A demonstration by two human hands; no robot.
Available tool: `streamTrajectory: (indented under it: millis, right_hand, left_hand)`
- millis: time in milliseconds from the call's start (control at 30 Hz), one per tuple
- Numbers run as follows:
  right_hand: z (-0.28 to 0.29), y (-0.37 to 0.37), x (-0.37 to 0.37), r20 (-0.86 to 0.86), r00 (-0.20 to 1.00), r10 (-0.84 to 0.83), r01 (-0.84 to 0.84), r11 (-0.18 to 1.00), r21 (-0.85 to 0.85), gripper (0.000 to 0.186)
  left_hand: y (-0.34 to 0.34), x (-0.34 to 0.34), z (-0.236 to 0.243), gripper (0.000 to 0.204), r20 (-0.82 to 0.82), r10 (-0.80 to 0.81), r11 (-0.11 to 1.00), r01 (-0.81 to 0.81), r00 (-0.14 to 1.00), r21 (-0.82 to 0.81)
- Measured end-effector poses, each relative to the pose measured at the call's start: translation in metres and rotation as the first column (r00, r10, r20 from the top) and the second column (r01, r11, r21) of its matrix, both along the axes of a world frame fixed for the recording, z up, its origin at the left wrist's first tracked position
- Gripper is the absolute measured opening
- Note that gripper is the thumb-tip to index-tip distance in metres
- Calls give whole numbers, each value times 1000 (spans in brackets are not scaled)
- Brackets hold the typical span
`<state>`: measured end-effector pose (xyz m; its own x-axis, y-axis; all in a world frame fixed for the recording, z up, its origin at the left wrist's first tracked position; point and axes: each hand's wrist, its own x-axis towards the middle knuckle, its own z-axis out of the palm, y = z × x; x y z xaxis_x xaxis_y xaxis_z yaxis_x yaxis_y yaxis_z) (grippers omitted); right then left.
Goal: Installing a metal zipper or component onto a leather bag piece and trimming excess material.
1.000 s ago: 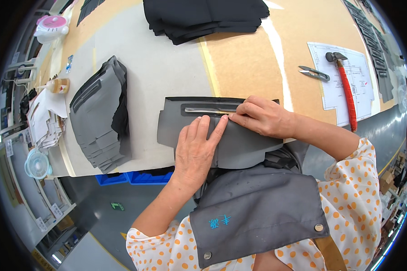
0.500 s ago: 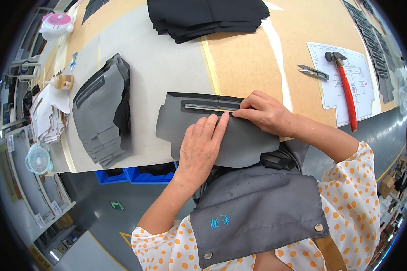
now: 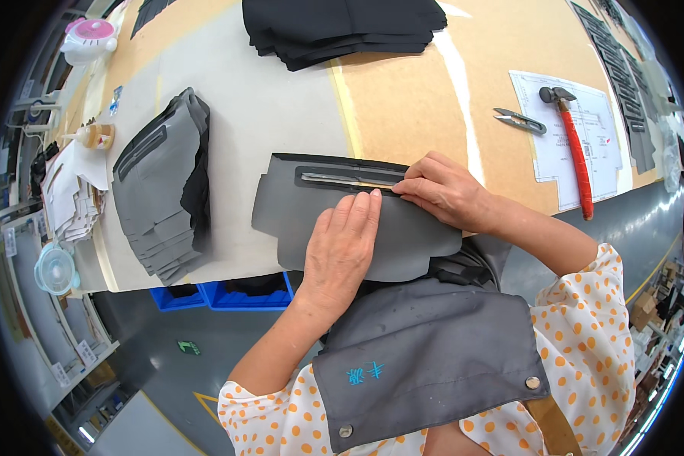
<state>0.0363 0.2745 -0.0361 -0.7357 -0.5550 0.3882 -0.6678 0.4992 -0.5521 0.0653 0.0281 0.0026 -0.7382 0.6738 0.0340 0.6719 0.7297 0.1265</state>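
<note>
A dark grey cut panel (image 3: 281,205) lies on the table in front of me, with a long narrow slot (image 3: 342,179) framed by a black band near its far edge. My left hand (image 3: 342,239) rests flat on the panel, its fingertips pressing at the slot's near edge. At the slot's right end my right hand (image 3: 444,194) pinches the black band between thumb and fingers. The right fingers cover that end of the slot. The panel's near edge reaches over the table's front edge.
Left of the panel sits a stack of similar grey panels (image 3: 156,197); black pieces (image 3: 342,34) are piled behind. To the right, snips (image 3: 520,121) lie beside a red-handled hammer (image 3: 575,152) on a printed paper pattern (image 3: 539,148). Blue bins (image 3: 247,296) stand below the table edge.
The whole view has shifted slightly, so everything sits a little further left. Both hands keep nearly the same places on the panel.
</note>
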Motion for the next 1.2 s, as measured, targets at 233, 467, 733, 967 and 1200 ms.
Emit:
streamTrajectory:
  millis: [233,467,733,967,1200]
  right_hand:
    - [9,7,-2,-180,975,131,-101,981,166,29]
    - [0,8,4,-27,999,28,-28,1000,4,36]
    - [7,14,3,-186,971,151,-126,982,138,34]
    - [2,16,9,-39,999,25,-25,1000,8,36]
    - [3,23,12,-111,992,58,-50,996,78,27]
  left_hand:
    - [2,-2,1,62,69,15,996,-21,997,84]
    - [9,5,-5,58,-3,1,997,-1,1000,73]
    - [11,7,-5,55,36,10,996,-13,999,93]
    - [17,13,-6,56,6,10,999,-10,1000,40]
    - [20,15,-7,56,2,15,999,-15,1000,41]
